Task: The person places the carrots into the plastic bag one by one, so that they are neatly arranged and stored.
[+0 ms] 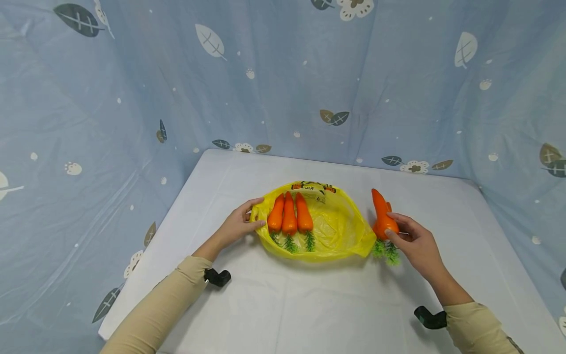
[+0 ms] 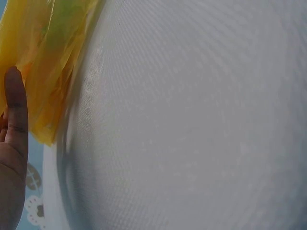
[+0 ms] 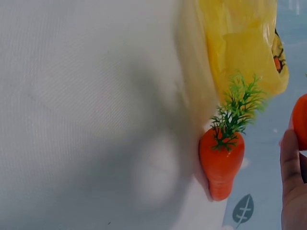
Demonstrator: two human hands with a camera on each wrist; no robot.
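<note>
A yellow plastic bag (image 1: 333, 228) lies spread with its mouth up. Three orange toy carrots (image 1: 289, 216) with green leafy tops rest side by side in its left part. My left hand (image 1: 239, 223) grips the bag's left rim; its thumb (image 2: 17, 108) shows against the yellow plastic in the left wrist view. Just beyond the bag's right end, my right hand (image 1: 417, 241) holds another carrot (image 1: 380, 209) above the table, tip pointing away. Below it, one more carrot (image 3: 222, 160) lies on the table beside the bag, mostly hidden behind the held one in the head view.
The white table (image 1: 318, 305) has a blue curtain (image 1: 283, 88) with leaf and flower prints behind it and at both sides. Black wrist devices (image 1: 431, 318) sit at both sleeve cuffs. Dark printing marks the bag's far rim.
</note>
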